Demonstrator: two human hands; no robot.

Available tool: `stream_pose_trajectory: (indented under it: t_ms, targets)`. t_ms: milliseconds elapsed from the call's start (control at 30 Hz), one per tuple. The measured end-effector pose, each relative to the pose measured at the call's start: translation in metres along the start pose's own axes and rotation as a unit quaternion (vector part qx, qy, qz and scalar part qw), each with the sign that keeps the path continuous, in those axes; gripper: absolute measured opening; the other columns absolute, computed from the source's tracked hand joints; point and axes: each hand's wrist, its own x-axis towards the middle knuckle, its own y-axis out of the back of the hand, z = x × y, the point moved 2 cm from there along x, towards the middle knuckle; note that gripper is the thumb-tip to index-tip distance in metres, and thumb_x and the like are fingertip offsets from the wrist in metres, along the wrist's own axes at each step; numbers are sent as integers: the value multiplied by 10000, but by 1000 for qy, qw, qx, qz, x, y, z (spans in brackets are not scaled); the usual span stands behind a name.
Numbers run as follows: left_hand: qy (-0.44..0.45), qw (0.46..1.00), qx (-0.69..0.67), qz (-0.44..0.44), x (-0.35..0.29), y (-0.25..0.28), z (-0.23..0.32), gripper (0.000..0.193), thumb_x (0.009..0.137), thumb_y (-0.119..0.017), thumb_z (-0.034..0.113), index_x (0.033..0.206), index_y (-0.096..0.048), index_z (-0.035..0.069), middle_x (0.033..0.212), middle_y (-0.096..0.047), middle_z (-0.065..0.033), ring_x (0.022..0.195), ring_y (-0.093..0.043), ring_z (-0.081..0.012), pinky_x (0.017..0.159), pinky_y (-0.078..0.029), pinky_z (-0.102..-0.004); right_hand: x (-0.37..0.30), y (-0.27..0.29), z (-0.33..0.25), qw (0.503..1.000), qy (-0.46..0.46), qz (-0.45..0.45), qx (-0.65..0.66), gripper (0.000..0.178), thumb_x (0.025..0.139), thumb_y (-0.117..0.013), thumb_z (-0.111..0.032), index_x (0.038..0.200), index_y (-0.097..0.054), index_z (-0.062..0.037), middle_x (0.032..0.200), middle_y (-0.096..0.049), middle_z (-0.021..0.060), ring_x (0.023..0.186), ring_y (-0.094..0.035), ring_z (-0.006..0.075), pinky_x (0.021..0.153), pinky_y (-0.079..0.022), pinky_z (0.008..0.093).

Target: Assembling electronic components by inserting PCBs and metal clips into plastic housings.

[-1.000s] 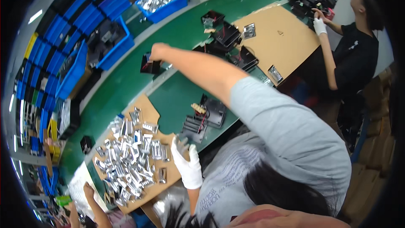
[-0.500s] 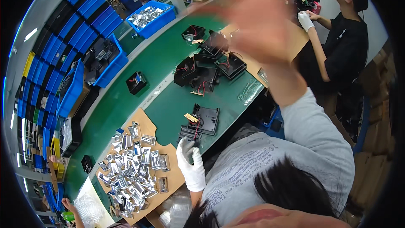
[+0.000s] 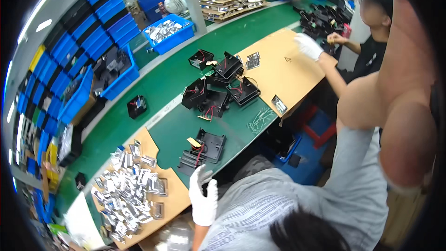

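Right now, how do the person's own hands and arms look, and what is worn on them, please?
The left hand wears a white glove that covers the fingers; the left forearm is bare below it. The right hand, blurred and close to the camera, looks ungloved. The right arm comes bare from a short grey sleeve.

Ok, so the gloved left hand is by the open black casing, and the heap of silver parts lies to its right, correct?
Wrong side: the head view shows the heap of silver parts to the left of the gloved left hand, which is by the open black casing.
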Motion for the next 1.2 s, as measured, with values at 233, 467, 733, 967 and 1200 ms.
stream_pose_trajectory:
  t_ms: [233, 467, 733, 967, 1200]
  targets:
    - [-17, 999, 21, 21, -2, 15, 32, 503, 915, -598, 41, 1409, -514, -7, 1357, -602, -195, 1139, -636, -286, 1022, -501, -399, -35, 34, -60, 995, -57, -60, -54, 328, 1005, -622, -418, 1259, -611, -212, 1118, -629, 57, 969, -536, 232, 919, -441, 396]
    - [-323, 946, 12, 4, 27, 28, 90, 530, 895, -611, -8, 1418, -523, 2, 1323, -623, -210, 1128, -656, -304, 975, -552, -390, -15, -45, -84, 979, -99, -106, -146, 238, 1018, -606, -416, 1194, -654, -263, 1025, -638, 29, 890, -507, 188, 838, -440, 348]
    - [-350, 936, 44, 4, 27, -26, 74, 494, 876, -643, -4, 1361, -555, 13, 1249, -638, -196, 1060, -658, -302, 898, -569, -378, -29, -45, -131, 967, -100, -179, -151, 185, 1032, -585, -416, 1138, -692, -309, 940, -642, 0, 818, -482, 144, 762, -434, 299]
    - [-351, 935, 49, 2, 28, 11, 48, 435, 865, -664, 27, 1294, -592, 27, 1171, -651, -171, 987, -651, -291, 848, -557, -375, -32, -12, -159, 981, 25, -106, -159, 214, 1054, -531, -435, 1138, -695, -326, 902, -615, -38, 792, -490, 96, 716, -407, 252]
    - [-332, 937, 93, 48, -73, 142, 39, 377, 855, -684, 58, 1227, -628, 41, 1092, -663, -146, 913, -644, -280, 798, -546, -373, -30, 0, -166, 981, 162, -6, -102, 254, 1076, -477, -455, 1137, -698, -343, 863, -588, -75, 765, -497, 48, 669, -379, 206]
